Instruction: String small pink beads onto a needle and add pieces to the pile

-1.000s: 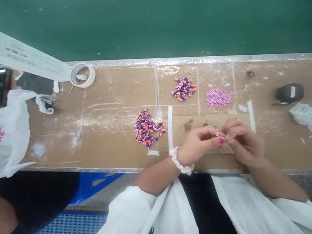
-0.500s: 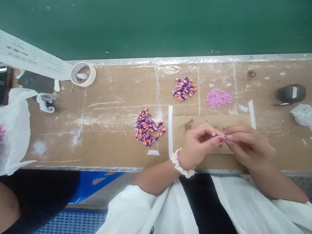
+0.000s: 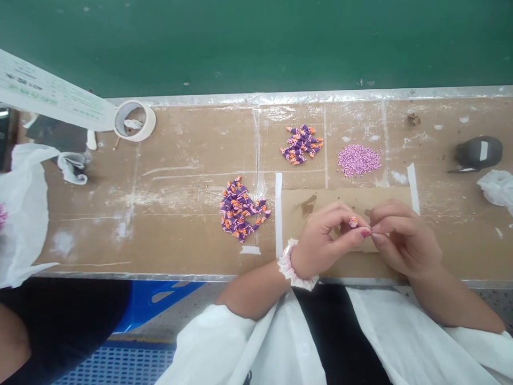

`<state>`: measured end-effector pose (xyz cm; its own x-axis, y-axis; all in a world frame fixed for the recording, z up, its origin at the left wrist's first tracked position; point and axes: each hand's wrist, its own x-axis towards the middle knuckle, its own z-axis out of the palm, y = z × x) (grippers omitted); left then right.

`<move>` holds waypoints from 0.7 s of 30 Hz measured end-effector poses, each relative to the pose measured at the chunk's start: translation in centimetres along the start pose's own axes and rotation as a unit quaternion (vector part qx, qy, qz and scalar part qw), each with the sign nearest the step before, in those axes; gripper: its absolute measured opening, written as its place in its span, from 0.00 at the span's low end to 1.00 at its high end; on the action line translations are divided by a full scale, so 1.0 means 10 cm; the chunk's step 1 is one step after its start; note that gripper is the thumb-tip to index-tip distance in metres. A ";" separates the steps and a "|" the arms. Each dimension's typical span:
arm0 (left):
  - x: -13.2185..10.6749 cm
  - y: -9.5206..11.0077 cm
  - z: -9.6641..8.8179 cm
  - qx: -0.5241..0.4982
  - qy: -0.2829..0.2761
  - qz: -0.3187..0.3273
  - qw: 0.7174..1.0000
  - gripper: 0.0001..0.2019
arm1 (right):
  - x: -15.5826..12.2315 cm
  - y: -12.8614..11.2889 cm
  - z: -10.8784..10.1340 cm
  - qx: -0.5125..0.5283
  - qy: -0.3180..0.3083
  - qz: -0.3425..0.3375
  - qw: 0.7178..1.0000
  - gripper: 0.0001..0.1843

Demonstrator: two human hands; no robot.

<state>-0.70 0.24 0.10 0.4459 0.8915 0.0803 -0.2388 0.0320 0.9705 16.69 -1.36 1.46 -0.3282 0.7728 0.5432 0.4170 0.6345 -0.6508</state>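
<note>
Two hands, one held piece

My near purple pieces looked matt, the cardboard sheet dull, the right bag thin, crinkled plastic.

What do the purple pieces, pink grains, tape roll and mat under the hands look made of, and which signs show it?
Purple pieces: perhaps cloth or clay; patterned, matte, too small to settle.
Pink grains: possibly plastic or glass; tiny and separate, finish unclear.
Tape roll: probably masking paper; pale, matte ring.
Mat: likely cardboard; brown, dull, stained dark in patches.
</note>
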 end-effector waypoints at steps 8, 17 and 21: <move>-0.01 0.00 0.03 -0.006 0.013 -0.036 0.999 0.11 | -0.08 -0.05 0.03 0.052 0.083 0.059 0.993 0.17; -0.01 -0.03 0.07 0.008 0.026 0.001 1.000 0.07 | -0.04 -0.13 0.05 0.111 0.081 0.093 0.986 0.16; -0.02 -0.04 0.07 0.023 0.026 0.018 0.999 0.07 | -0.04 -0.12 0.06 0.119 0.088 0.099 0.984 0.16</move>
<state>-0.09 -0.25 -0.16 0.3927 0.9137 0.1045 -0.2126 -0.0204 0.9769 15.81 -2.46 1.72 -0.1009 0.8805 0.4631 0.2417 0.4732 -0.8471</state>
